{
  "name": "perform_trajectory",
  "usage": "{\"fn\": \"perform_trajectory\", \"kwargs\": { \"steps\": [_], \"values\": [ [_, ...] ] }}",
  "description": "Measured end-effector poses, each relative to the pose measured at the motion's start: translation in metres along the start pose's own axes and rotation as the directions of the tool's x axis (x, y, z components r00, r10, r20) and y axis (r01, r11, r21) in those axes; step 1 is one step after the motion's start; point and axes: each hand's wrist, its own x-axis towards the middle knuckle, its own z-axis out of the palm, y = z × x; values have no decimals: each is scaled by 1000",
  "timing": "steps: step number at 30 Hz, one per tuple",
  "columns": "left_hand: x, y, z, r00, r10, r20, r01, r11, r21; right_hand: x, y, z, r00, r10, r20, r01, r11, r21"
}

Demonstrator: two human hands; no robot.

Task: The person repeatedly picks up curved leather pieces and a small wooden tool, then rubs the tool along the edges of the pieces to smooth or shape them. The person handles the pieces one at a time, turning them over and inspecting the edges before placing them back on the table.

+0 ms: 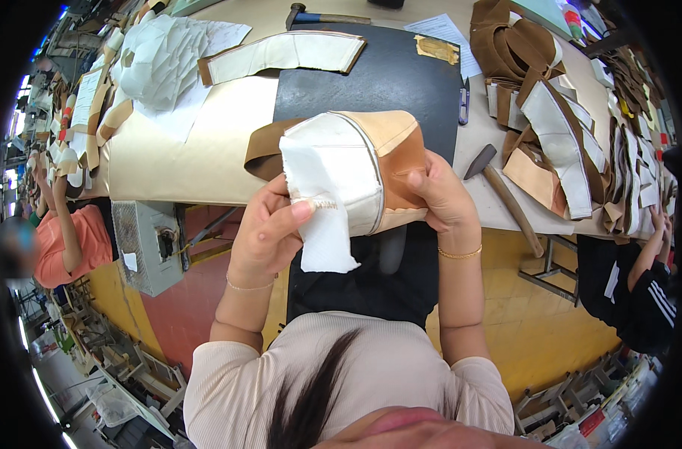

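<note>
Above the table's near edge I hold up a curved leather piece, tan on the right with a white-lined, seamed panel. A loose white fabric flap hangs from its left side. Across the flap runs a short zigzag row of brown stitches. My left hand pinches the flap beside these stitches, thumb in front. On the other side my right hand is closed on the tan leather end, its thumb on the front face and its other fingers mostly hidden behind. A brown strip sticks out behind the piece.
Behind my hands lies a dark board, partly under a brown-edged white strip. One hammer rests at right, another at the back. White sheets are piled left, leather pieces right. People work at both sides.
</note>
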Motion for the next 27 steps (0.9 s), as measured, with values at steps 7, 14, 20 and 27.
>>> {"fn": "perform_trajectory", "kwargs": {
  "steps": [7, 14, 20, 27],
  "values": [
    [-1, -1, 0, 990, -54, -129, 73, 987, 146, -14, -11, 15, 997, 66, 47, -66, 998, -5],
    [0, 11, 4, 984, -128, -127, 157, 956, 248, -22, -18, 28, 999, 41, -10, -41, 997, -63],
    [-2, 19, 16, 978, -139, -158, 190, 906, 378, -25, -17, 32, 999, -30, -45, 27, 998, -61],
    [5, -8, 13, 966, 233, -111, -98, 727, 679, -26, -10, 30, 996, -76, -56, 74, 997, -34]
  ]
}}
